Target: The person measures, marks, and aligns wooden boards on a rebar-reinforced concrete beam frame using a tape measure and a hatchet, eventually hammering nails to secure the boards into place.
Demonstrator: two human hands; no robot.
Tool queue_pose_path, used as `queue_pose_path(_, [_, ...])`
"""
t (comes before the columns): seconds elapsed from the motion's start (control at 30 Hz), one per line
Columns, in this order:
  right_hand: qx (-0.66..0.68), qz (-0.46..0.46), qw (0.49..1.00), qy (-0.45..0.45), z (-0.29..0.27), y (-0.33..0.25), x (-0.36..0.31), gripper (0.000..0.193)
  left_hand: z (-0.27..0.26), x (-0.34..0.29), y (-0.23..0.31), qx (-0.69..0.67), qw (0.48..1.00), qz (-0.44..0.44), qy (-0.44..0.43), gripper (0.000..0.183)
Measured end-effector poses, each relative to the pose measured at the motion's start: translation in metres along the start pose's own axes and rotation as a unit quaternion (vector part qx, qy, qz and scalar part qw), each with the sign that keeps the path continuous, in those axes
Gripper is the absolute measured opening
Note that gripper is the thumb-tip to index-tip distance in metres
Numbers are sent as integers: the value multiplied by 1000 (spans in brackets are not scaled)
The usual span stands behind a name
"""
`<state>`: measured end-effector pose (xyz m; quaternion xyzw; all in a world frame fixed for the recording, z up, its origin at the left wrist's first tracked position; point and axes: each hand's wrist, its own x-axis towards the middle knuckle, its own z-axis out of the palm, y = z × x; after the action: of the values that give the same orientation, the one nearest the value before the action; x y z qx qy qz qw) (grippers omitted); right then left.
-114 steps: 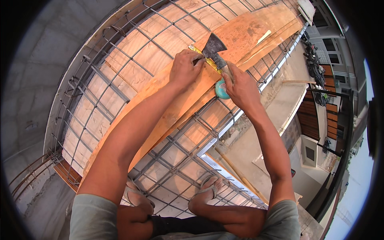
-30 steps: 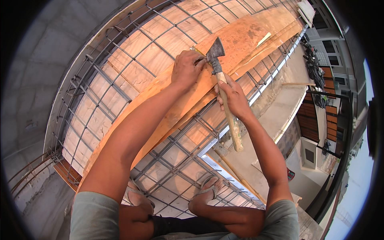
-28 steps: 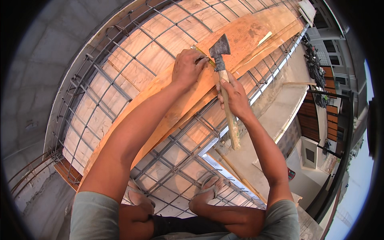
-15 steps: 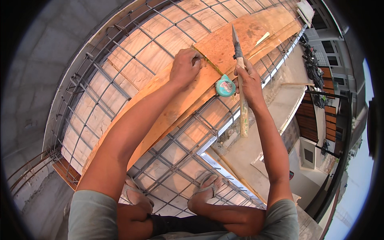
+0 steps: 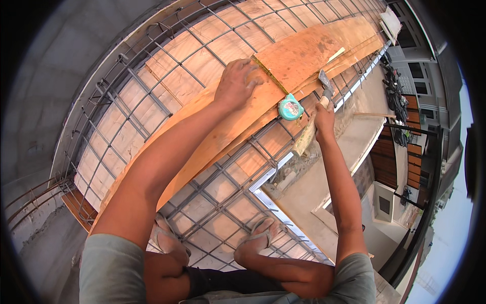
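Plainly, the hands are apart: the right hand is clamped on a hatchet just off the right edge of a plywood sheet; the left hand, fingers loosely parted, is over the sheet, near a teal tape measure at that edge.

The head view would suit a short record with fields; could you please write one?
Left hand: over the stacked boards, beside the tape strip
Right hand: holding the hatchet by its wooden handle
Tape measure: turquoise case at the boards' edge, strip drawn out across them
Beneath boards: grid of steel bars
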<state>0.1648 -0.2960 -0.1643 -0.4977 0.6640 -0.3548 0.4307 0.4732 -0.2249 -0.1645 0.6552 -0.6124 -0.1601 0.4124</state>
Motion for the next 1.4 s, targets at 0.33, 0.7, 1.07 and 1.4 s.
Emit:
queue_pose_path(0.33, [-271,-80,955,-86,21,8,20,67,-58,-56,-36,86,996,-4,-12,50])
queue_pose_path(0.7, [-399,-369,823,-168,51,-32,-50,66,-24,-89,-43,119,993,15,-21,55])
queue_pose_path(1.07, [-445,-319,819,-170,58,-51,-32,50,-102,-95,-21,106,986,-77,-103,88])
queue_pose_path(1.4, [-183,-116,972,-94,84,-158,10,34,-139,-83,-5,174,954,-187,-158,87])
